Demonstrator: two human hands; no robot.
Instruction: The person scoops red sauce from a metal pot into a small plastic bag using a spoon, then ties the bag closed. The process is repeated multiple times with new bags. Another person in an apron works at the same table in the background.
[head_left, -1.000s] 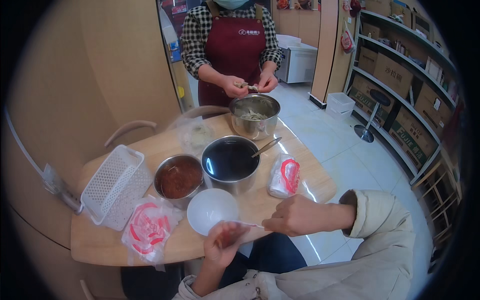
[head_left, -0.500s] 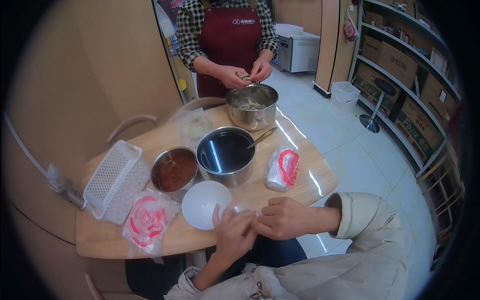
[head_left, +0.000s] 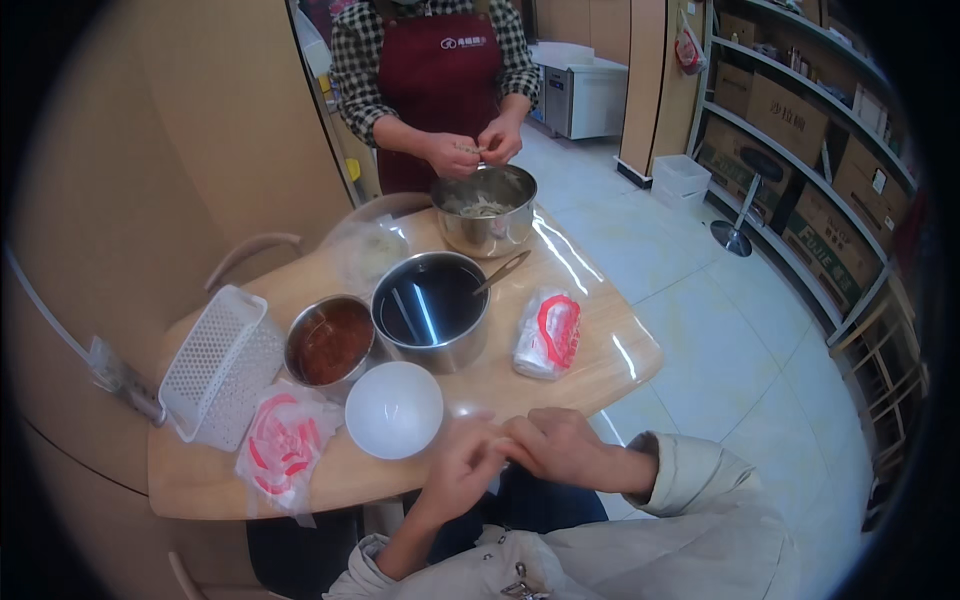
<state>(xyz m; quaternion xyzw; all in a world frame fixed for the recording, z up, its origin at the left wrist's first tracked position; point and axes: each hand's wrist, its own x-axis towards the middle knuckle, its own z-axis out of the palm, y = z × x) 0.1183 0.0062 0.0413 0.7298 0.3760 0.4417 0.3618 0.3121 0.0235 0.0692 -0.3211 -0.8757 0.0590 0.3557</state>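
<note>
2 hands, left hand [head_left: 462, 470] and right hand [head_left: 553, 447], touch fingertips, grip unclear, just beside 1 round white bowl [head_left: 394, 409]; beyond stand 3 steel pots [head_left: 430, 310] on the wooden tabletop [head_left: 560, 385].

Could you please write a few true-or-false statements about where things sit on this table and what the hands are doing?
1. The white bowl sits just in front of the left hand. True.
2. The right hand rests in the white basket. False: it meets the left hand at the table edge.
3. The large pot holds dark liquid. True.
4. The person in the apron is sitting at the table. False: they stand behind it, hands over a steel bowl.
</note>
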